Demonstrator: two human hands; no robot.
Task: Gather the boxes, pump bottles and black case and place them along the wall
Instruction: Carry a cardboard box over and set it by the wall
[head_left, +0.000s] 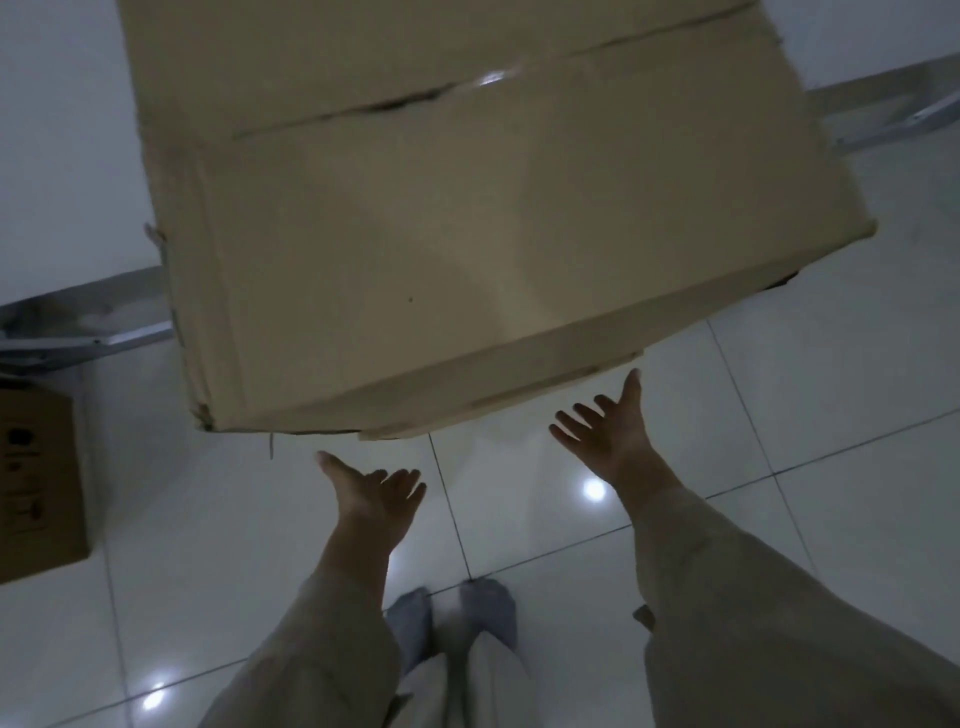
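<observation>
Glossy white floor tiles (810, 415) under us — big matte cardboard box (467, 234) against wall; our left hand (374, 493) and right hand (608, 441) spread wide, empty, just short of box.

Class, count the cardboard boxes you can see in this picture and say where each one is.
2. The large cardboard box stands against the wall, just ahead of both open hands. A smaller cardboard box sits on the floor at the left edge, partly cut off. Others may lie out of view.

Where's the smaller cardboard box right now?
In the head view, the smaller box sits on the floor at far left, by the wall, left of the big box.
</observation>
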